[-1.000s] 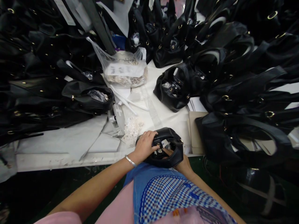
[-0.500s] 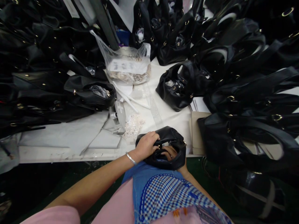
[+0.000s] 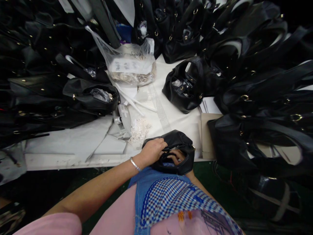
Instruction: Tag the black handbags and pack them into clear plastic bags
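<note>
Bent fingers of a right hand [image 3: 178,156] show within the opening of a small black handbag [image 3: 181,137], though whether they grip anything there cannot be told, while the left hand [image 3: 153,150] clasps the bag's left side, its fingers closed over the upper part. A silver bangle [image 3: 134,164] circles the left wrist, and a pink sleeve [image 3: 56,225] covers the upper arm. The bag is held at the near edge of a white worktable [image 3: 178,120], close against a blue-and-white checked apron [image 3: 166,192].

Just beyond the left hand lie small pale pieces [image 3: 139,130] in clear plastic, beside a grey metal device [image 3: 124,115] marked with a pale cross. Behind them, thin white strips [image 3: 133,105] reach toward a clear plastic bag [image 3: 133,70] filled with light-coloured contents and bearing handwriting. To the right of the strips a second handbag [image 3: 179,99] stands open, handles up, near a brown card [image 3: 207,133] on the table.

Grey sheets [image 3: 68,140] cover the table's left end, and black handbags with gold-coloured fittings [image 3: 227,140] crowd both sides and the far end, many too dark to tell apart
</note>
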`<state>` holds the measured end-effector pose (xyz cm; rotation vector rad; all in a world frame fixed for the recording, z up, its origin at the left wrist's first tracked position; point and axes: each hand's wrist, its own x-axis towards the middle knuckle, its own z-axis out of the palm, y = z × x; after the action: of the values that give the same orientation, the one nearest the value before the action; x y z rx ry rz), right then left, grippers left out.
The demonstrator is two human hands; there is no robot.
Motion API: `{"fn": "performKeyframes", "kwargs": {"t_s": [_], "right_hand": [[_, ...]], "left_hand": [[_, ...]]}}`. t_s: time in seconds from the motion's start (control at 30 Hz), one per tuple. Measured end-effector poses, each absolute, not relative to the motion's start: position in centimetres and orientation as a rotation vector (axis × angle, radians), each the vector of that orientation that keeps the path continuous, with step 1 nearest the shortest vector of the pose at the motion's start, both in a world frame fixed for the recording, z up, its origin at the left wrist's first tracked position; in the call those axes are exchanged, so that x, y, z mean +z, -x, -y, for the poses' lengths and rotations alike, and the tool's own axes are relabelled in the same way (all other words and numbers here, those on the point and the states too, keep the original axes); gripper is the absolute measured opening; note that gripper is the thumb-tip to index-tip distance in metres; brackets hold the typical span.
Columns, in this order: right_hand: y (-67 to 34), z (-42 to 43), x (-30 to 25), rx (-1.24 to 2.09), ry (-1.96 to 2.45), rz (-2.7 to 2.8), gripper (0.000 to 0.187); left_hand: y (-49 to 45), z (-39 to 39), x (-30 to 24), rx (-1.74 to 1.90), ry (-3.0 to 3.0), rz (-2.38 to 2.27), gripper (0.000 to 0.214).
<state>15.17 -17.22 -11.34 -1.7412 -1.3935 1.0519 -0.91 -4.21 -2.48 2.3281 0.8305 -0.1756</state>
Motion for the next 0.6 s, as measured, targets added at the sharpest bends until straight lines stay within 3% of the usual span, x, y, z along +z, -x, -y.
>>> {"fn": "performKeyframes", "kwargs": {"t_s": [0.2, 0.4, 0.6], "right_hand": [[-15.5, 16.3, -10.6, 1.078, 1.671, 1.356, 0.017], [-16.5, 14.1, -9.5, 1.071, 1.640, 1.424, 0.022], [-16.3, 13.9, -8.2, 1.047, 1.709, 1.325, 0.019]], "left_hand": [[1.8, 4.1, -1.9, -0.028, -2.055, -0.918, 0.035], [1.7, 4.2, -3.7, 0.153, -1.635, -1.057, 0.035], [1.8, 3.9, -4.4, 0.163, -1.639, -1.073, 0.034]]}}
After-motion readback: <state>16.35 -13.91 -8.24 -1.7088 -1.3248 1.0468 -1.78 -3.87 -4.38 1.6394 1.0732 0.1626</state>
